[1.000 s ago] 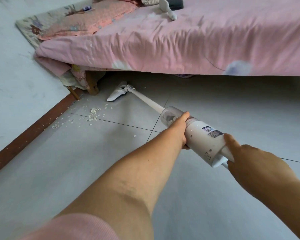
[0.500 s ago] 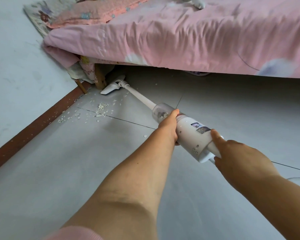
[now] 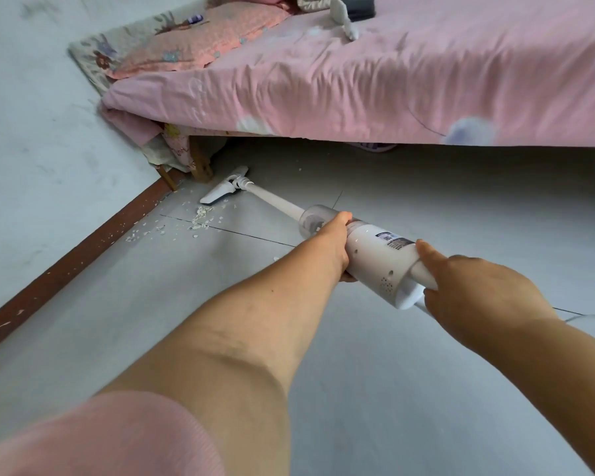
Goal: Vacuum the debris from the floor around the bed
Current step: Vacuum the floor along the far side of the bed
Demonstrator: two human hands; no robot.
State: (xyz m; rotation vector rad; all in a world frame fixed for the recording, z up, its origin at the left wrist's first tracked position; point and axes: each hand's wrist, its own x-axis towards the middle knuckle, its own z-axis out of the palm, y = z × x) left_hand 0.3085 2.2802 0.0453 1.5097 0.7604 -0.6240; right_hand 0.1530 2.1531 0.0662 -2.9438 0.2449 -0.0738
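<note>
Grey tiled floor (image 3: 426, 389) fills most of the view, with a reddish-brown baseboard (image 3: 66, 273) running along the pale wall (image 3: 31, 149) on the left. Nearest to the camera there's a pink sleeve (image 3: 93, 438) on the left arm, which stretches out across the middle. The right hand (image 3: 478, 293) is wrapped around the handle at the near end of a white stick vacuum (image 3: 378, 259), index finger lying up along the body by the label. A bit farther out, the left hand (image 3: 334, 242) is clamped around the vacuum's body right where it meets the clear dust cup. From there the white tube slants away to the far left, and the floor head (image 3: 220, 192) sits flat on the tiles just beside a wooden bed leg (image 3: 200, 163). The debris (image 3: 201, 218), little white crumbs and flakes, lies on the floor just near-left of the head and trails off along the baseboard; can't tell if the head is touching the pile. Beyond all that is the bed (image 3: 392, 91), with a wrinkled pink cover hanging over its edge, a peach pillow (image 3: 200, 42) at the far left corner, and a white and grey gadget (image 3: 351, 12) up top that I can't make out.
</note>
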